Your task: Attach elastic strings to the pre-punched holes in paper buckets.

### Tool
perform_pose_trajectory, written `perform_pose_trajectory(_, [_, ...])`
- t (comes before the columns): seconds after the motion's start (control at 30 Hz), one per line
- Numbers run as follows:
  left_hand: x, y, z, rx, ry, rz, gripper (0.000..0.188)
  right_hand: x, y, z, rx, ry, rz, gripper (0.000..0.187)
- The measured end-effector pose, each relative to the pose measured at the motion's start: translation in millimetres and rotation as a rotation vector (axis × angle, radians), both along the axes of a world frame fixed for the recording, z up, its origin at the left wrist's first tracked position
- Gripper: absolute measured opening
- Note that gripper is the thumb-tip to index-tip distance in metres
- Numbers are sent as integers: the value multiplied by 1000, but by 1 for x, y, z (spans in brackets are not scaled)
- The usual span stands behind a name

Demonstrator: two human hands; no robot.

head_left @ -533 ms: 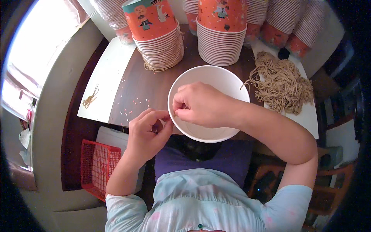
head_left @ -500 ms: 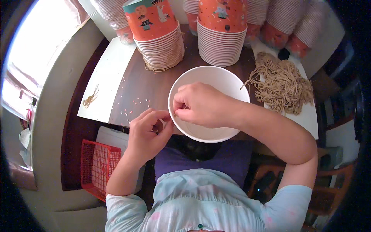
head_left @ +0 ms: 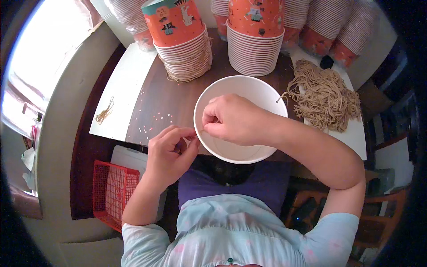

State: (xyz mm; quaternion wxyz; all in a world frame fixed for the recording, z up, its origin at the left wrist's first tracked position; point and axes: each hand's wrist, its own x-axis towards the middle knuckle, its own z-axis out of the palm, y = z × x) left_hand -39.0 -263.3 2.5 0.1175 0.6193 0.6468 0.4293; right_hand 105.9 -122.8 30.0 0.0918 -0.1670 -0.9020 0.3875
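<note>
A white paper bucket point(head_left: 242, 153) stands at the table's front edge with its open top facing me. My right hand point(head_left: 229, 118) reaches over it and is closed in a pinch just inside its left wall; whatever sits between those fingertips is hidden. Outside the same wall, my left hand point(head_left: 171, 149) presses thumb and forefinger together close to the rim, and I cannot make out what they hold. A tan cord point(head_left: 279, 99) passes through the bucket's right side near the rim.
Stacked orange-and-white buckets point(head_left: 255, 49) stand behind, beside another stack point(head_left: 184, 53) with cords hanging on it. A heap of tan cords point(head_left: 327, 98) lies right, a few strands point(head_left: 104, 111) left. Small paper dots point(head_left: 151, 122) dot the table. A red basket point(head_left: 111, 191) sits low left.
My right hand has shifted slightly right, away from the bucket's left wall, still pinched. The left hand stays almost in place.
</note>
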Motion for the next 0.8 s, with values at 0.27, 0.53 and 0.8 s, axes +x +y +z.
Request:
perform_pose_trajectory(0.27, [-1,0,0,2,10,5,13,0,0,3,-3,-18,-12,14])
perform_pose_trajectory(0.53, [0,-2,0,2,22,11,13,2,-2,3,-32,-4,-25,14])
perform_pose_trajectory(0.8, [-2,-2,-3,-7,19,18,12,1,0,3,-49,6,-27,14])
